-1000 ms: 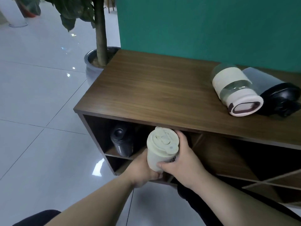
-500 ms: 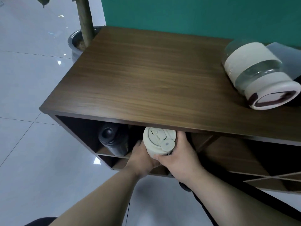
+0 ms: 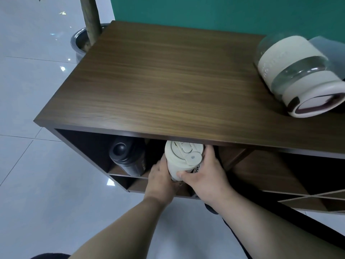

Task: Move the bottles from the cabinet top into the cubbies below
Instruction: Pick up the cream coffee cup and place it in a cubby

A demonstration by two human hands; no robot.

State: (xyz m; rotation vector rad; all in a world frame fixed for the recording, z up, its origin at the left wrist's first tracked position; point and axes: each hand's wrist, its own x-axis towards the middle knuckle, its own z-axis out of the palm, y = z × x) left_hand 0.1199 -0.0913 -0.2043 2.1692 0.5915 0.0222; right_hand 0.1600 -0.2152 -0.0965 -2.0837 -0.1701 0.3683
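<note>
Background: teal wall (image 3: 205, 10) directly behind the furniture. Floor (image 3: 28, 90) of glossy pale tiles with thin grout lines and scattered bright light reflections. Upper left: round grey pot (image 3: 79, 41) standing on the floor, touching or just beside the back left corner. Brown trunk (image 3: 91, 17) rises from it, apparently a plant; foliage cropped by the frame edge.

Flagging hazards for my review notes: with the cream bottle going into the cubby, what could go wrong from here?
The cream bottle, held by the left hand and right hand, has its lid right at the cabinet top's front edge; it may catch there. The glass bottle lying on its side on top could roll if the cabinet is jolted.
</note>
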